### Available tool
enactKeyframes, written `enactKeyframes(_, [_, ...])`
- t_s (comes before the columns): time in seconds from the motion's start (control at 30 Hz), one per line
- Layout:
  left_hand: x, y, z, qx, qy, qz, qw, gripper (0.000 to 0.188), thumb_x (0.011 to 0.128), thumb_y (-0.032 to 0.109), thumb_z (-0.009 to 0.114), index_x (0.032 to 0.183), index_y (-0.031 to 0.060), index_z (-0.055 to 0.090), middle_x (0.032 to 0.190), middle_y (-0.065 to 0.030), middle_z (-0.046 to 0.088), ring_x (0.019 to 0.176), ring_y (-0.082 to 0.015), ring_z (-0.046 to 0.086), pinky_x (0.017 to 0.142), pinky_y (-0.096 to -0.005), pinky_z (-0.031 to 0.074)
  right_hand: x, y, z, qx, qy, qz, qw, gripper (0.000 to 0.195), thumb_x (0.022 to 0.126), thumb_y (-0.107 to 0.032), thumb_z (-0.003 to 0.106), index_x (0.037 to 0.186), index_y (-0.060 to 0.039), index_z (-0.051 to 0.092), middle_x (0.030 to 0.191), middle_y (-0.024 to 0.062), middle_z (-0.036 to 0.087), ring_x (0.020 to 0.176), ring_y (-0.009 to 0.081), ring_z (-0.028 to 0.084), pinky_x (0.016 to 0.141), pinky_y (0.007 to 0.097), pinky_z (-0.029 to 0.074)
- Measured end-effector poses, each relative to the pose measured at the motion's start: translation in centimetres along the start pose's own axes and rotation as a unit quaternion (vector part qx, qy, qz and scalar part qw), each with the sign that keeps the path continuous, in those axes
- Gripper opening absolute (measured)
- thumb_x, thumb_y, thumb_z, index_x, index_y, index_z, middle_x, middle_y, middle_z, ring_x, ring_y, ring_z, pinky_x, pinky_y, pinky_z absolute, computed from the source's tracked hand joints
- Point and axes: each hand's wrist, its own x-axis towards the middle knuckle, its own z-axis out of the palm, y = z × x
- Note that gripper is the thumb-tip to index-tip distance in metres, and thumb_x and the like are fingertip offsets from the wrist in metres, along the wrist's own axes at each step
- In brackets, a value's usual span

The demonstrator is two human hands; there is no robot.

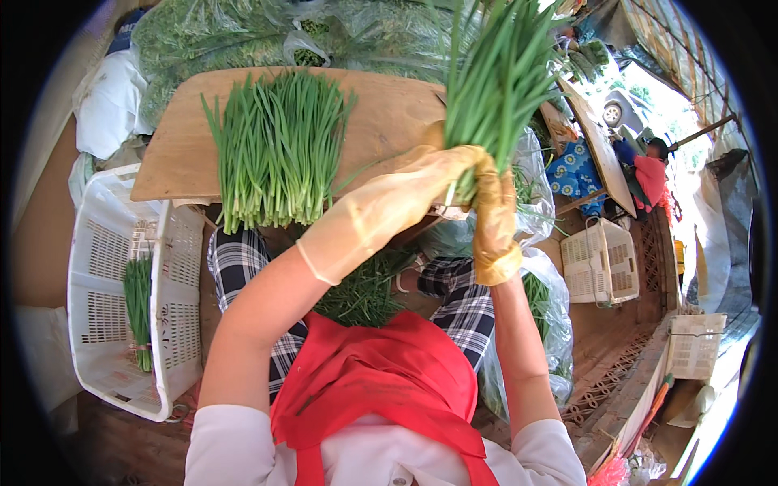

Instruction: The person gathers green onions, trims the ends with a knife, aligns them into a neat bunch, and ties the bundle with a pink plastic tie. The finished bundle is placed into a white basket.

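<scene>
Both my hands wear yellowish rubber gloves. They meet at the lower stem end of a bunch of green garlic chives (498,79), raised at the right end of a wooden board (389,109). My left hand (453,164) reaches across and wraps the stems. My right hand (495,206) is upright against the stem ends, its fingers partly hidden by the left glove and the stems. A wide row of chives (276,146) lies on the board's left half, its cut ends at the near edge.
A white plastic basket (161,304) with a tied chive bundle (139,310) stands at left. Clear bags of greens (377,36) lie behind the board; another bag (547,328) stands at right. Loose greens (364,291) lie between the knees. A person in red (650,176) is farther right.
</scene>
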Motion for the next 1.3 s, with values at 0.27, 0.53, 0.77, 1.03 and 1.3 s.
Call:
enactKeyframes(0.27, [-10.7, 3.7, -8.0, -0.031, 0.124, -0.200, 0.971, 0.046, 0.094, 0.035, 0.059, 0.125, 0.0012, 0.053, 0.106, -0.0087, 0.063, 0.088, -0.0188, 0.062, 0.084, -0.0334, 0.049, -0.4, 3.7, 8.7, -0.150, -0.286, 0.276, 0.905, 0.060, 0.094, -0.057, 0.050, 0.104, 0.0011, 0.059, 0.077, 0.0079, 0.066, 0.061, 0.0162, 0.064, 0.053, 0.0264, 0.050])
enactKeyframes(0.53, [-14.9, 7.1, -13.4, 0.249, 0.332, -0.179, 0.892, 0.041, 0.088, 0.020, 0.068, 0.128, 0.0114, 0.057, 0.115, -0.0076, 0.064, 0.098, -0.0150, 0.062, 0.085, -0.0305, 0.050, 1.5, 3.3, 5.0, -0.335, -0.350, 0.192, 0.854, 0.066, 0.093, -0.056, 0.054, 0.123, 0.0022, 0.057, 0.078, 0.0076, 0.068, 0.064, 0.0142, 0.065, 0.056, 0.0260, 0.050])
enactKeyframes(0.77, [-12.1, 2.1, -20.4, 0.379, 0.353, -0.130, 0.845, 0.076, 0.087, 0.043, 0.068, 0.148, 0.0115, 0.036, 0.149, -0.0124, 0.039, 0.139, -0.0250, 0.036, 0.112, -0.0321, 0.029, 3.9, 4.9, 5.9, -0.168, -0.263, 0.233, 0.921, 0.071, 0.092, -0.046, 0.059, 0.137, 0.0062, 0.044, 0.108, 0.0189, 0.067, 0.081, 0.0209, 0.067, 0.073, 0.0314, 0.052])
enactKeyframes(1.03, [-8.1, 1.2, -17.4, 0.547, 0.301, -0.225, 0.748, 0.107, 0.072, 0.067, 0.069, 0.152, 0.0141, 0.024, 0.155, -0.0260, 0.018, 0.143, -0.0458, 0.016, 0.116, -0.0450, 0.024, 4.9, 8.3, 12.8, -0.258, -0.393, 0.099, 0.877, 0.085, 0.087, -0.057, 0.058, 0.140, 0.0073, 0.040, 0.136, 0.0280, 0.050, 0.126, 0.0345, 0.051, 0.105, 0.0370, 0.038])
enactKeyframes(1.3, [-7.9, 1.5, -17.4, 0.603, 0.284, -0.248, 0.703, 0.103, 0.073, 0.068, 0.067, 0.152, 0.0188, 0.025, 0.157, -0.0240, 0.014, 0.144, -0.0466, 0.012, 0.116, -0.0462, 0.025, 5.3, 7.4, 8.1, -0.241, -0.336, 0.148, 0.899, 0.054, 0.098, -0.040, 0.051, 0.137, -0.0028, 0.048, 0.087, 0.0099, 0.069, 0.071, 0.0157, 0.065, 0.067, 0.0294, 0.052])
